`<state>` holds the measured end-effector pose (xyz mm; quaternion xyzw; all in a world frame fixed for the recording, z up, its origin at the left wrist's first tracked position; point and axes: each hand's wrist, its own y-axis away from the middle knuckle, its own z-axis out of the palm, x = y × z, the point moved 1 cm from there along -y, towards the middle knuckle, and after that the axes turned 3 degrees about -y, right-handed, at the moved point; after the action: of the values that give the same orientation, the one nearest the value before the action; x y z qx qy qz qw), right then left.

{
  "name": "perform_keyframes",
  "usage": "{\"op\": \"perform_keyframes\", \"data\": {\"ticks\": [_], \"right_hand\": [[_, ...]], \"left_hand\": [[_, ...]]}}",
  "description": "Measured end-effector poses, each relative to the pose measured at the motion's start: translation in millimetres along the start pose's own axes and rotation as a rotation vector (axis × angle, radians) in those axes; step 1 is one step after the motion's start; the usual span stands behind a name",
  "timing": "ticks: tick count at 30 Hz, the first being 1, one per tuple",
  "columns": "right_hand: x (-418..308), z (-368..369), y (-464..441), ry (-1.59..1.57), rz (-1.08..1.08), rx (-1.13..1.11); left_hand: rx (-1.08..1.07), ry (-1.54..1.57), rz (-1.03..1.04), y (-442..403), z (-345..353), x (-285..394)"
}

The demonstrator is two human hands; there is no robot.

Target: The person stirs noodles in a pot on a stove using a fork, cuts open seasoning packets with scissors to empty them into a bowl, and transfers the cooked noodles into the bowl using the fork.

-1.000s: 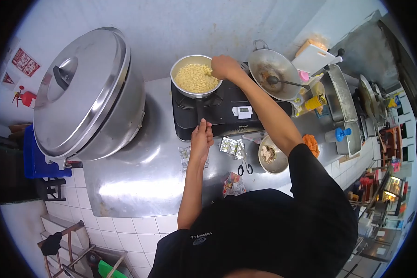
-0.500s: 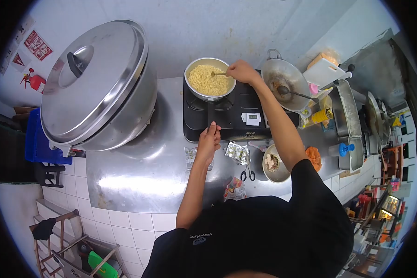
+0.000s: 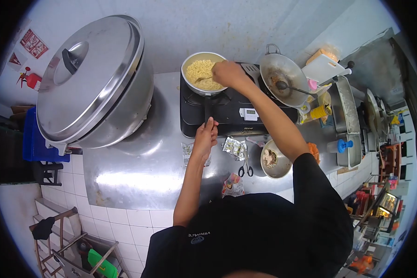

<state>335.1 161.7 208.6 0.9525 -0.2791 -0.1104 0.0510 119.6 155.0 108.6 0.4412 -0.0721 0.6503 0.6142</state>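
A saucepan of pale yellow noodles sits on the black gas stove. Its black handle points toward me, and my left hand is closed around the end of it. Over the pan's right side, my right hand grips a small metal spoon, whose tip is down in the noodles. The fingers partly hide the spoon's handle and the pan's right rim. A white digital timer lies on the stove front, between my two arms.
A huge lidded pot fills the left of the steel table. A wok with a black ladle stands right of the pan. Nearer me are scissors, torn foil packets and a bowl with seasoning.
My right hand has moved left and lower over the pan, and the spoon tip has shifted left through the noodles. My left hand keeps hold of the handle. The whole view has shifted slightly.
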Motion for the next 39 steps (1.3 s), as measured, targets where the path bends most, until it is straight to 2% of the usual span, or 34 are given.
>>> {"op": "perform_keyframes", "data": {"ticks": [2, 3, 5, 9, 11, 15, 17, 18, 20, 21, 22, 24, 25, 27, 28, 30, 31, 32, 34, 35, 36, 38, 39], "right_hand": [[10.8, 1.1, -7.5, 0.057, 0.194, 0.127], [10.7, 4.6, -6.1, 0.055, 0.196, 0.127], [10.8, 8.6, -5.2, 0.019, 0.060, 0.064], [27.3, 5.3, -16.6, 0.092, 0.171, 0.125], [32.9, 25.6, -27.1, 0.083, -0.043, 0.166], [32.5, 3.7, -20.8, 0.079, 0.124, 0.041], [23.6, 15.4, -20.5, 0.134, -0.053, 0.207], [26.4, 14.1, -21.1, 0.130, -0.053, 0.203], [29.7, 5.5, -23.4, 0.086, 0.025, -0.038], [25.1, -3.5, -17.7, 0.112, 0.117, 0.043], [23.0, 2.6, -13.8, 0.108, 0.123, 0.044], [12.2, 2.4, -13.3, 0.085, -0.062, 0.163], [11.0, -3.4, -12.5, 0.084, -0.063, 0.163], [13.1, -11.1, -10.6, 0.119, 0.072, -0.095], [12.8, -6.5, -13.0, 0.119, 0.072, -0.097], [12.2, 4.9, -17.5, 0.098, 0.083, 0.189], [11.4, 11.0, -21.2, 0.098, -0.040, 0.114], [17.3, 11.3, -24.8, 0.097, -0.043, 0.114], [23.0, 1.3, -24.7, 0.055, 0.031, -0.066], [23.2, -0.6, -25.1, 0.088, 0.157, 0.012], [24.3, 8.6, -25.0, 0.085, 0.168, 0.014], [25.2, 27.1, -30.7, 0.040, -0.065, 0.225], [19.5, 16.8, -21.9, -0.101, -0.144, 0.102]], "left_hand": [[-0.005, -0.013, 0.001, 1.8, 0.1, -0.2], [-0.005, -0.015, 0.000, 2.2, -0.5, -0.9], [-0.007, -0.003, -0.008, -0.3, -0.6, -0.4], [-0.019, -0.010, -0.007, 1.7, 0.9, 0.5], [0.000, -0.004, -0.002, 1.0, 0.7, 1.0], [-0.014, -0.017, -0.002, 1.4, -1.3, -0.4], [-0.010, -0.016, -0.004, -1.5, -0.8, -1.2], [-0.007, -0.016, -0.008, -1.4, -1.5, -1.1], [-0.011, -0.014, 0.004, -0.4, -2.6, -1.6], [-0.005, -0.011, 0.002, 0.8, -2.9, -3.7], [0.001, -0.007, 0.001, 1.1, -2.3, -5.2], [-0.007, -0.009, 0.012, -4.1, 1.6, -0.6], [-0.007, -0.007, 0.003, -3.2, 1.1, 0.3], [0.003, 0.002, -0.010, 0.0, -1.6, -1.8], [0.001, 0.003, -0.001, -0.9, -1.5, -2.3], [-0.014, -0.006, 0.004, -1.0, 1.1, -3.2], [-0.004, -0.005, -0.001, -1.8, 1.8, -1.4], [0.013, 0.000, -0.008, -0.5, 0.2, -0.3], [0.016, 0.005, 0.000, 0.5, -0.7, 2.2], [0.006, -0.002, -0.005, 1.9, 0.0, 1.1], [-0.002, -0.009, -0.012, 2.6, 1.4, -0.5], [0.017, -0.011, -0.014, 0.1, 2.7, 1.0], [0.022, -0.010, -0.015, 0.3, 1.0, 1.2]]}}
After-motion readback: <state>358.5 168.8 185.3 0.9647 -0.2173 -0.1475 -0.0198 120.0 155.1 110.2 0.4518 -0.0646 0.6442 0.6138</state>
